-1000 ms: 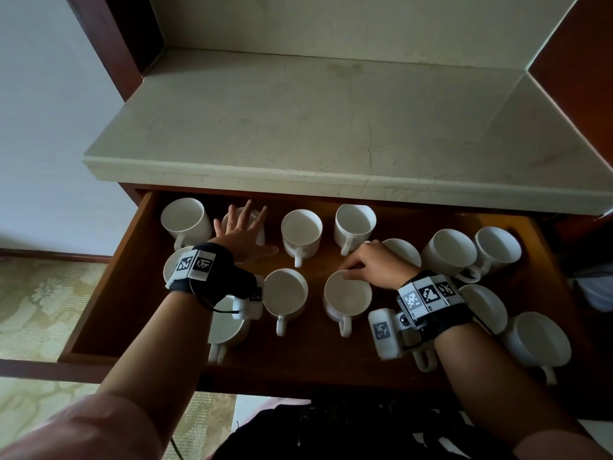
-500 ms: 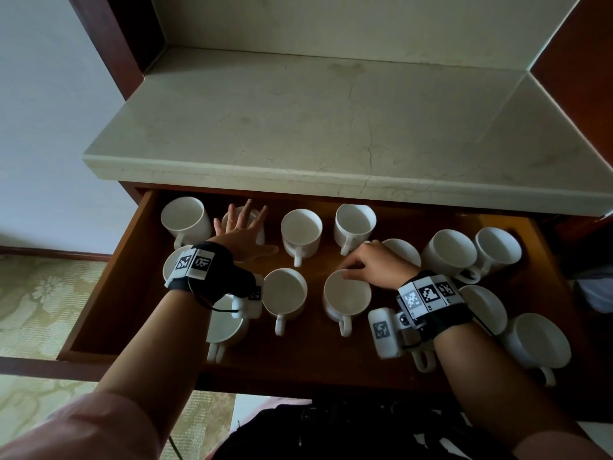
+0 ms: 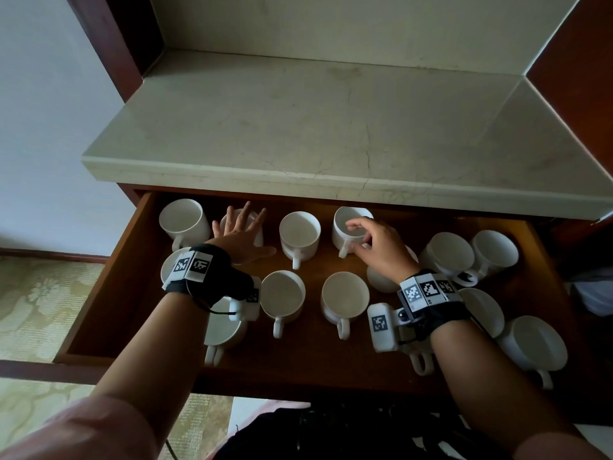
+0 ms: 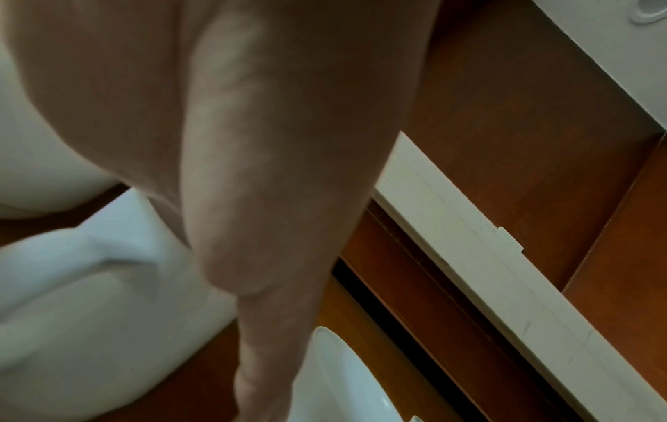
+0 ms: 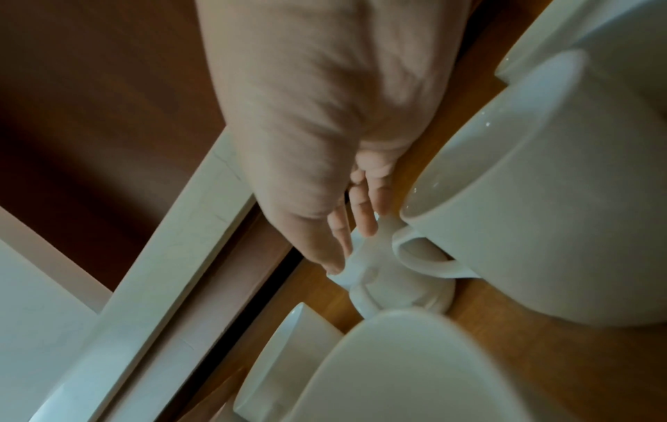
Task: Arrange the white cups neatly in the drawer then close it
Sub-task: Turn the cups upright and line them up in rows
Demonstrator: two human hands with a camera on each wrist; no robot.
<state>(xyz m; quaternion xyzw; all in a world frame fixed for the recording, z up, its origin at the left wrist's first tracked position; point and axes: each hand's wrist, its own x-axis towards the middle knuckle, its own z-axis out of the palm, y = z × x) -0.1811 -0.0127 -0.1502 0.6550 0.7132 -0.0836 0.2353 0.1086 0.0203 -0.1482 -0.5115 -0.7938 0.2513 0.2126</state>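
Note:
Several white cups stand in the open wooden drawer [image 3: 109,293], loosely in a back row and a front row. My left hand [image 3: 240,227] lies flat with spread fingers on top of the second back-row cup [image 3: 258,237]; in the left wrist view the palm [image 4: 252,142] covers a cup [image 4: 90,314]. My right hand [image 3: 356,237] holds the fourth back-row cup [image 3: 348,217], fingers over its rim and thumb beside its handle. In the right wrist view the fingertips [image 5: 364,222] touch that cup [image 5: 382,274]. Two front-row cups [image 3: 282,293] [image 3: 345,295] stand with handles toward me.
A pale stone counter [image 3: 331,134] overhangs the drawer's back. More cups crowd the right end [image 3: 447,254] [image 3: 494,249] [image 3: 534,340], some touching. One cup [image 3: 181,220] stands in the back left corner. Dark wood panels flank the counter.
My right hand has left the front-row cup and reached back to the fourth back-row cup. The left hand has stayed on its cup.

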